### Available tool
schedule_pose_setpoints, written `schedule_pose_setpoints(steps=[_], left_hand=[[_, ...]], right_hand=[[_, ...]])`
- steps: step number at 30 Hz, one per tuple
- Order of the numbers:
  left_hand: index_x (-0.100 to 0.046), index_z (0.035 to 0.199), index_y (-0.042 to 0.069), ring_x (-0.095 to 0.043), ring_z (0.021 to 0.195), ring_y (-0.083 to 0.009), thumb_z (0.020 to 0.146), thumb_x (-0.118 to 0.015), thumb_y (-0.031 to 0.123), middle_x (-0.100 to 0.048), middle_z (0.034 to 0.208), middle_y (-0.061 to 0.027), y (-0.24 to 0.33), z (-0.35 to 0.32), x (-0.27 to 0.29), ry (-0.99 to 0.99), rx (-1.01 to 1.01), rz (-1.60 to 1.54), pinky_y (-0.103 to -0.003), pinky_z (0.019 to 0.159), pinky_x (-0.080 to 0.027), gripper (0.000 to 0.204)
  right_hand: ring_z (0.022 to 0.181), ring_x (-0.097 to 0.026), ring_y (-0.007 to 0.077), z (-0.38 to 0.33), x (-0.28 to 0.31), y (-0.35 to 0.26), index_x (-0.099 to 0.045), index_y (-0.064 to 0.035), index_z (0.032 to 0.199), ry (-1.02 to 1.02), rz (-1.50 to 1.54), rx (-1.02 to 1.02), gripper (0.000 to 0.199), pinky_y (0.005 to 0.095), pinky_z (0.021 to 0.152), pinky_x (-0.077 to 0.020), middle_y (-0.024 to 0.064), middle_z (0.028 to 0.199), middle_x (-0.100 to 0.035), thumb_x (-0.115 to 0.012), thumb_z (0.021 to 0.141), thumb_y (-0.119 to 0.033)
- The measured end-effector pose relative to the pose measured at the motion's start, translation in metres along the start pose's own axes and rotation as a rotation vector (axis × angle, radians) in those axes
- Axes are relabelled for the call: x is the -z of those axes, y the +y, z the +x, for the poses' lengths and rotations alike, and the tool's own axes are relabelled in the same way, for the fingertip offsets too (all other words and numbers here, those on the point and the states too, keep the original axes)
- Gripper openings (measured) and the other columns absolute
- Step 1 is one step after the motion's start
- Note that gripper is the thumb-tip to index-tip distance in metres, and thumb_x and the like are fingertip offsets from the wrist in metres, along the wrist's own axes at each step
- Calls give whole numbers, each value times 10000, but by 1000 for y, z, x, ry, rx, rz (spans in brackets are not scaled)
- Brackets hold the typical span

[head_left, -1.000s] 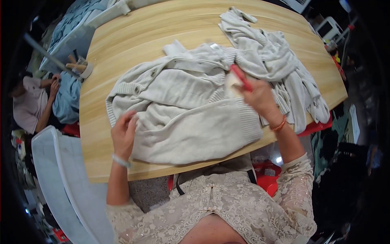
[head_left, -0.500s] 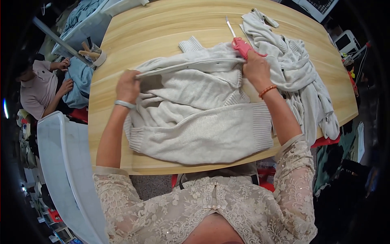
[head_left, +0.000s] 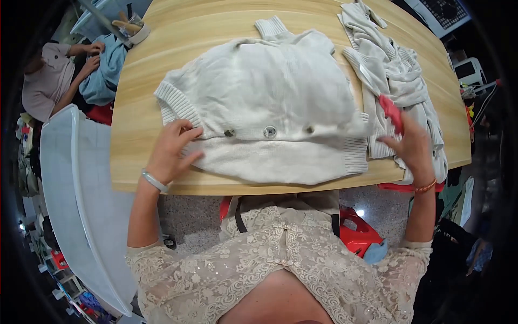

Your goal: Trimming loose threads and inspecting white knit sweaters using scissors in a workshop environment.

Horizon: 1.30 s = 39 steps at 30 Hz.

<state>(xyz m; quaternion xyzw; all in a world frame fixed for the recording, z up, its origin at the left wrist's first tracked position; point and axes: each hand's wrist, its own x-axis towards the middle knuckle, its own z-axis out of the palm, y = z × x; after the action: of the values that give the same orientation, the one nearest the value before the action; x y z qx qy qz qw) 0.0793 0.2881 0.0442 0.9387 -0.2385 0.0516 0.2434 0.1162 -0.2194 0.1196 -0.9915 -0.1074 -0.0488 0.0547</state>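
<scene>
Cardigan (head_left: pixel 270 102) lies spread flat on the wooden table (head_left: pixel 135 108), buttoned side up, seemingly smoothed but not yet folded. Left hand (head_left: pixel 170 151) presses open fingers on its hem; right hand (head_left: pixel 413 148) grips a red tool (head_left: pixel 391 112) beside the sweater pile (head_left: pixel 394 70).

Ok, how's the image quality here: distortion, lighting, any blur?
Head view: strong fisheye, the wooden table edge bows and the corners go black. Even, soft light, no harsh shadows on the cream cardigan. Left hand is sharp; right hand with the red tool looks slightly soft.
</scene>
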Motion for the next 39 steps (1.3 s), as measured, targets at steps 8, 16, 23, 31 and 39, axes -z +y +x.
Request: schedule_pose_setpoints(steps=[8, 16, 23, 31, 39], left_hand=[[-592, 1141, 31, -588, 917, -322, 802, -719, 49, -549, 996, -146, 5, -4, -10, 67, 200, -131, -375, 796, -491, 363], [-563, 1001, 33, -591, 800, -279, 740, -728, -1, -553, 891, -124, -3, 5, -10, -13, 343, -230, -354, 720, -494, 310], [-588, 875, 30, -568, 719, -223, 741, -699, -13, -565, 814, -88, -10, 3, -10, 4, 302, -384, -311, 670, -479, 179], [-660, 1018, 49, -583, 918, -289, 760, -763, 89, -591, 1137, -136, 31, 14, -17, 212, -3, 99, -352, 805, -481, 280], [-555, 996, 29, -531, 671, -145, 760, -740, -28, -538, 870, -50, 38, 45, -55, 48, 168, -317, -262, 617, -459, 305]], right_hand=[[847, -626, 376, -45, -32, -75, -526, -40, 1020, 159, 82, 154, 253, 447, 678, -504, 139, 1062, -591, -672, 814, -9], [840, -619, 373, -11, -42, -135, -506, -56, 1133, -239, 389, 472, 369, 456, 727, -474, 156, 897, -625, -663, 800, -64], [715, -636, 385, 5, -60, -175, -514, -25, 1024, -489, 475, 463, 253, 471, 666, -476, 191, 716, -622, -654, 865, -165], [855, -620, 418, -10, -47, -145, -517, -33, 1102, -475, 613, 297, 320, 474, 739, -475, 214, 919, -639, -605, 797, 6], [790, -638, 409, -35, -38, -118, -527, -58, 1089, -435, 467, 229, 269, 481, 681, -477, 194, 830, -654, -635, 844, -87]])
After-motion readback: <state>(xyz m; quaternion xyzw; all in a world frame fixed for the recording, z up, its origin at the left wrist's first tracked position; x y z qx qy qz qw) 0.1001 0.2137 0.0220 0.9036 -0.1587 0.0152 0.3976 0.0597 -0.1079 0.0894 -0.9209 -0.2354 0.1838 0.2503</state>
